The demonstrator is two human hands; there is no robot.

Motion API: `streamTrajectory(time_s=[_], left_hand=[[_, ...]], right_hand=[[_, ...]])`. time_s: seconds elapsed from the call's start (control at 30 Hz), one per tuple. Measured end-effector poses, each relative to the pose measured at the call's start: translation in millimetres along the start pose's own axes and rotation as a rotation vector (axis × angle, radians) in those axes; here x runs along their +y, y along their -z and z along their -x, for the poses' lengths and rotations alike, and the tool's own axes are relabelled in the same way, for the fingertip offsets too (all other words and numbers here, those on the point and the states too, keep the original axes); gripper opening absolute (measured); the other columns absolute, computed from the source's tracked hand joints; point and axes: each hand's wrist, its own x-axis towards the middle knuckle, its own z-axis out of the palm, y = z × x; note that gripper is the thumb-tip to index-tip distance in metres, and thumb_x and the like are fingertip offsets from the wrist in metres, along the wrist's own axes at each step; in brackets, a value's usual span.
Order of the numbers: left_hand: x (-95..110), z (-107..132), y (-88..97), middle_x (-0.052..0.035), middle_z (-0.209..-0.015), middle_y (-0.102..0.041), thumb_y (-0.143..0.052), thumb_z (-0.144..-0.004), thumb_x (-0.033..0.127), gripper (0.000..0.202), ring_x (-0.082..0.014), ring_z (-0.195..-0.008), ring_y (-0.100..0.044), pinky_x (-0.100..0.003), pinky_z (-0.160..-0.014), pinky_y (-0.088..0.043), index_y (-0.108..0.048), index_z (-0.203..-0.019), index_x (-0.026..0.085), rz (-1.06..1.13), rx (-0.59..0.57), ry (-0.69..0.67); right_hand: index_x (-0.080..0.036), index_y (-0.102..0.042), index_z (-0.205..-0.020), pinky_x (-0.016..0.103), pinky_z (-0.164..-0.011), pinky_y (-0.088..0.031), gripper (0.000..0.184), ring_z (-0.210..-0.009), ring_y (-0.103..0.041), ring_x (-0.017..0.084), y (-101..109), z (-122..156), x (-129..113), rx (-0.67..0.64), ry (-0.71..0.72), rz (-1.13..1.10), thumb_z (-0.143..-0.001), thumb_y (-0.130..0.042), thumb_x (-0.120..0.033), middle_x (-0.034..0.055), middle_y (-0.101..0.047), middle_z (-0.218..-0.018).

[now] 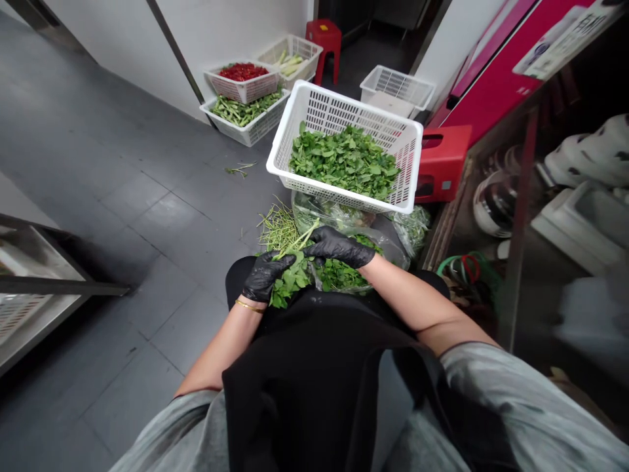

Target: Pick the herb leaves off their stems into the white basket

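Note:
Both my hands wear black gloves and work over my lap, which is covered by a black apron. My left hand (264, 275) is closed round a bunch of leafy green sprigs (291, 280). My right hand (339, 248) pinches the stem of the same bunch near its top. Just beyond my hands lies a clear plastic bag of greens (344, 274). In front stands a white slotted basket (413, 164) with picked green leaves (344, 160) in it.
A pile of bare stems (278, 228) lies on the grey tiled floor. Further back stand baskets of red chillies (243, 72), green beans (243, 110) and pale vegetables (291, 62), an empty basket (397, 86), two red stools (442, 160). Metal shelving stands on the left, a cluttered shelf on the right.

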Motion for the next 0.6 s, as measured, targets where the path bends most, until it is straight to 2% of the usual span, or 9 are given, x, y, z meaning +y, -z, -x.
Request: streamTrajectory(time_s=[0.03, 0.1, 0.17, 0.2, 0.27, 0.37, 0.43, 0.5, 0.6], left_hand=[[0, 1, 1.5, -0.0026, -0.064, -0.07, -0.088, -0.058, 0.022, 0.022, -0.0162, -0.055, -0.063, -0.029, -0.057, -0.052, -0.072, -0.07, 0.014, 0.048, -0.035, 0.044], [1, 2, 6.7, -0.0024, -0.061, -0.068, -0.087, -0.059, 0.018, 0.021, -0.015, -0.051, -0.062, -0.028, -0.054, -0.052, -0.07, -0.071, 0.012, 0.135, -0.099, 0.131], [0, 1, 12.5, 0.0009, -0.052, -0.06, -0.085, -0.064, 0.017, 0.02, -0.0118, -0.044, -0.056, -0.025, -0.047, -0.048, -0.066, -0.066, 0.013, 0.211, -0.093, 0.166], [-1, -1, 14.8, 0.0031, -0.047, -0.054, -0.082, -0.068, 0.018, 0.02, -0.01, -0.039, -0.052, -0.023, -0.043, -0.045, -0.063, -0.064, 0.013, 0.255, -0.069, 0.157], [-4, -4, 17.0, 0.0065, -0.042, -0.045, -0.076, -0.077, 0.021, 0.018, -0.0068, -0.033, -0.043, -0.019, -0.037, -0.038, -0.062, -0.067, 0.014, 0.342, -0.046, 0.128], [-11, -10, 12.2, 0.009, -0.042, -0.039, -0.073, -0.08, 0.022, 0.015, -0.0043, -0.031, -0.035, -0.017, -0.035, -0.032, -0.061, -0.073, 0.016, 0.418, -0.129, 0.16], [-16, -13, 5.6, 0.008, -0.046, -0.045, -0.078, -0.075, 0.024, 0.019, -0.005, -0.035, -0.039, -0.018, -0.038, -0.036, -0.06, -0.072, 0.017, 0.392, -0.151, 0.144], [-20, -15, -0.1, 0.005, -0.056, -0.058, -0.084, -0.067, 0.026, 0.025, -0.0075, -0.044, -0.051, -0.021, -0.046, -0.044, -0.063, -0.075, 0.017, 0.304, -0.119, 0.069], [-23, -20, -1.2, 0.0029, -0.067, -0.066, -0.09, -0.057, 0.024, 0.035, -0.0104, -0.054, -0.058, -0.023, -0.054, -0.047, -0.067, -0.082, 0.016, 0.177, -0.062, -0.007]], right_hand=[[-0.012, -0.069, -0.078, 0.02, -0.045, -0.043, 0.031, -0.048, -0.052, 0.007, 6, 1, -1, 0.025, 0.004, 0.047, -0.066, -0.08, -0.039, 0.0, -0.064, -0.067], [-0.013, -0.069, -0.079, 0.02, -0.044, -0.041, 0.032, -0.048, -0.05, 0.007, 24, 3, -4, 0.189, 0.035, 0.09, -0.065, -0.081, -0.038, -0.0008, -0.063, -0.067], [-0.013, -0.067, -0.079, 0.021, -0.043, -0.041, 0.033, -0.047, -0.049, 0.007, 40, 8, -6, 0.41, 0.066, 0.029, -0.065, -0.08, -0.04, -0.001, -0.061, -0.067], [-0.014, -0.065, -0.076, 0.022, -0.043, -0.041, 0.033, -0.046, -0.05, 0.008, 45, 10, -5, 0.461, 0.06, -0.015, -0.065, -0.081, -0.041, -0.0012, -0.059, -0.065], [-0.014, -0.062, -0.07, 0.022, -0.042, -0.041, 0.035, -0.045, -0.051, 0.009, 43, 14, -2, 0.416, 0.013, -0.09, -0.063, -0.083, -0.041, -0.0022, -0.055, -0.061], [-0.014, -0.063, -0.07, 0.023, -0.045, -0.043, 0.037, -0.048, -0.054, 0.01, 15, 15, 7, 0.228, -0.03, -0.176, -0.063, -0.083, -0.045, -0.0021, -0.058, -0.062], [-0.015, -0.067, -0.076, 0.022, -0.05, -0.046, 0.037, -0.054, -0.056, 0.01, -7, 11, 12, 0.152, -0.01, -0.252, -0.066, -0.081, -0.048, -0.001, -0.064, -0.069], [-0.015, -0.069, -0.077, 0.022, -0.051, -0.046, 0.038, -0.056, -0.056, 0.01, -23, 6, 17, 0.084, -0.028, -0.338, -0.066, -0.08, -0.049, -0.001, -0.066, -0.07], [-0.015, -0.068, -0.073, 0.022, -0.048, -0.043, 0.038, -0.051, -0.052, 0.009, -30, 2, 23, 0.056, -0.102, -0.419, -0.062, -0.083, -0.048, -0.0018, -0.064, -0.065]])
